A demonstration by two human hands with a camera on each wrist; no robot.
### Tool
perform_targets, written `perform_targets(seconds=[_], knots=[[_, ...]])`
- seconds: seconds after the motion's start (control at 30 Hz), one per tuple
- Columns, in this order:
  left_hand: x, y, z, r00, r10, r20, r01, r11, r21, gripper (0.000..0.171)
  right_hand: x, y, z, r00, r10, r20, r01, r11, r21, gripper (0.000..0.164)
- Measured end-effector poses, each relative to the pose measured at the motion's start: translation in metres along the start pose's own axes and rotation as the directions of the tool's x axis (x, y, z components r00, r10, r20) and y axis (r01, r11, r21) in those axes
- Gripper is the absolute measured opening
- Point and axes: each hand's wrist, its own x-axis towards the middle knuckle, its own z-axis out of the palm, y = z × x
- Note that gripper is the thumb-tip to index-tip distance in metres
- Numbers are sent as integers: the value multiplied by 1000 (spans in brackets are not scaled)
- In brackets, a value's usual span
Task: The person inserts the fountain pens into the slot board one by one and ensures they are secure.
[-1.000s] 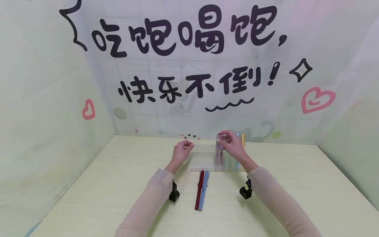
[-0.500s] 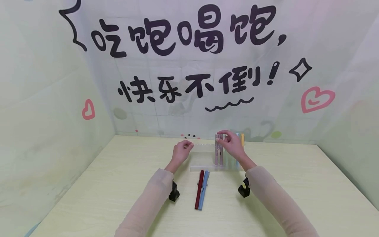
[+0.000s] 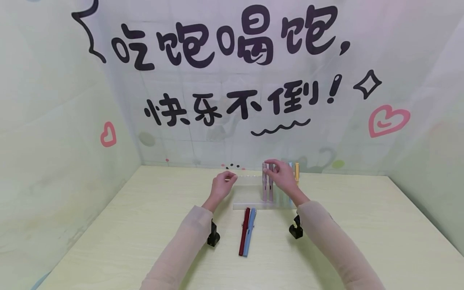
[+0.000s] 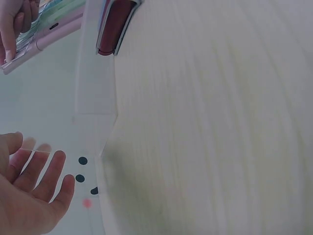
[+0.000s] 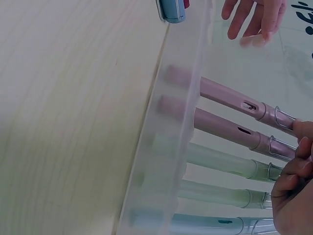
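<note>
A clear pen stand (image 3: 250,206) stands toward the back of the table. My left hand (image 3: 222,187) pinches its upper left edge; in the left wrist view, fingertips show through the clear panel. My right hand (image 3: 284,177) pinches the cap end of the leftmost mauve pen (image 5: 227,95), whose lower end sits behind the stand's frosted front ledge (image 5: 164,132). Beside it is a second mauve pen (image 5: 222,128), then pale green pens (image 5: 220,161) and a light blue pen (image 5: 205,224), all upright in the stand. A yellow pen (image 3: 297,171) is at the far right.
A dark red pen (image 3: 244,233) and a blue pen (image 3: 249,233) lie side by side on the table (image 3: 268,257) before the stand. A printed cloth wall (image 3: 181,149) rises close behind it. Black wrist cameras (image 3: 213,237) hang beneath both forearms.
My right hand has shifted slightly left with the leftmost mauve pen, and the gap to the second mauve pen is wider. The left hand has stayed put.
</note>
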Motion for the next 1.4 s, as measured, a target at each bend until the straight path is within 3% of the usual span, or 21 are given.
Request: perform_targets(seconds=[0.17,1.4], knots=[[0,0,0,1000,2,-4,-2,1000,-2,21,0,-1,1,1000,-12,3,12,998,-59,32],[0,1,0,1000,-9,0,9,1000,1,22,1,0,2,999,-43,-10,42,994,-98,32]])
